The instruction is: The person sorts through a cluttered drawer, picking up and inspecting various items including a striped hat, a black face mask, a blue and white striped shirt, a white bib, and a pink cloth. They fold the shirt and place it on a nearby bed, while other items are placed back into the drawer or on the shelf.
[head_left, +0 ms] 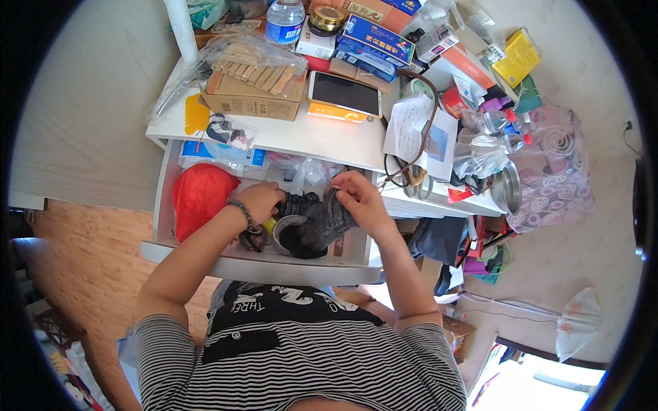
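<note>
Over an open white drawer (288, 272), my right hand (363, 205) pinches the upper end of a dark grey knit sock (327, 222). The sock hangs down into the drawer, its darker foot end resting by a round, pale-rimmed container (282, 229). My left hand (260, 203), with a beaded bracelet at the wrist, has curled fingers at a second dark striped sock-like piece (299, 203). Its fingertips are partly hidden. To the left of that hand lies a bunched red cloth or bag (200, 198). A small dark item (253, 238) sits below the left wrist.
The white desktop (329, 140) above the drawer carries a phone (345, 94) on an orange box, a brown carton (253, 99), a water bottle (284, 24) and blue boxes (373, 41). Papers (415, 127), a strap and a metal bowl (507, 188) crowd the right side. Clear plastic bags (312, 175) lie at the drawer's back.
</note>
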Tool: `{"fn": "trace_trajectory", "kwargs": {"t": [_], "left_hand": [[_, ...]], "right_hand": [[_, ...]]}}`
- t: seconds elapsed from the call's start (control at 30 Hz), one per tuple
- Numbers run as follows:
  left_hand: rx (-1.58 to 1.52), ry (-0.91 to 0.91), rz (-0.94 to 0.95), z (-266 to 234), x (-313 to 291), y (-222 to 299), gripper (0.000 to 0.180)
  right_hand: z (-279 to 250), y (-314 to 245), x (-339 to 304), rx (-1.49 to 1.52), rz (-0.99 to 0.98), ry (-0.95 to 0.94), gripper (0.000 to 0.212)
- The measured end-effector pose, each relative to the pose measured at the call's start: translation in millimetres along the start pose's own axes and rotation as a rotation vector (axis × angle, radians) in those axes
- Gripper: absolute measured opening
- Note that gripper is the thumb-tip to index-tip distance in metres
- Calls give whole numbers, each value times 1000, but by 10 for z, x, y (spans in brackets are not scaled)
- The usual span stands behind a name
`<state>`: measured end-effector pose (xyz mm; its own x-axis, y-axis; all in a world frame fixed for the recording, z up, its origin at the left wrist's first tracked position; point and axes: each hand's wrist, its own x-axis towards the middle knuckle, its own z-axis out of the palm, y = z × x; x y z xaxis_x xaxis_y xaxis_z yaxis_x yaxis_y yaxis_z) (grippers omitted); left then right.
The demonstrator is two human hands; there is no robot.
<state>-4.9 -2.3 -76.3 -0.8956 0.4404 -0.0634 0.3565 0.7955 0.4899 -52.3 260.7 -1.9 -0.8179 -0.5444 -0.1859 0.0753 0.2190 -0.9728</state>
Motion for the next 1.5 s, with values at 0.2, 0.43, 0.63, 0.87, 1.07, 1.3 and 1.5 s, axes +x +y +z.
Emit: {"fn": "trace_trajectory", "kwargs": {"t": [0.2,0.43,0.63,0.87,1.07,1.3,1.5], "left_hand": [[-187,-138,-370,415,288,-126,26],[-861,-171,-605,601,325,-408,17],[-1623,-267,-601,338,108,-415,18],[-1395,-291,-494,399,88,-334,20],[-853,-188,-413,568,194,-392,15],[-1095,-73,-642,515,167,-414,22],[-1024,36,-653,529,176,-440,27]], "right_hand": [[162,49,-75,-431,-169,388,8],[560,523,384,317,329,26,16],[748,1330,704,-355,130,61,27],[893,1123,765,-525,-31,113,21],[775,1204,765,-437,-129,-88,19],[667,1248,695,-381,-214,-263,14],[540,1041,629,-475,-87,-374,15]]}}
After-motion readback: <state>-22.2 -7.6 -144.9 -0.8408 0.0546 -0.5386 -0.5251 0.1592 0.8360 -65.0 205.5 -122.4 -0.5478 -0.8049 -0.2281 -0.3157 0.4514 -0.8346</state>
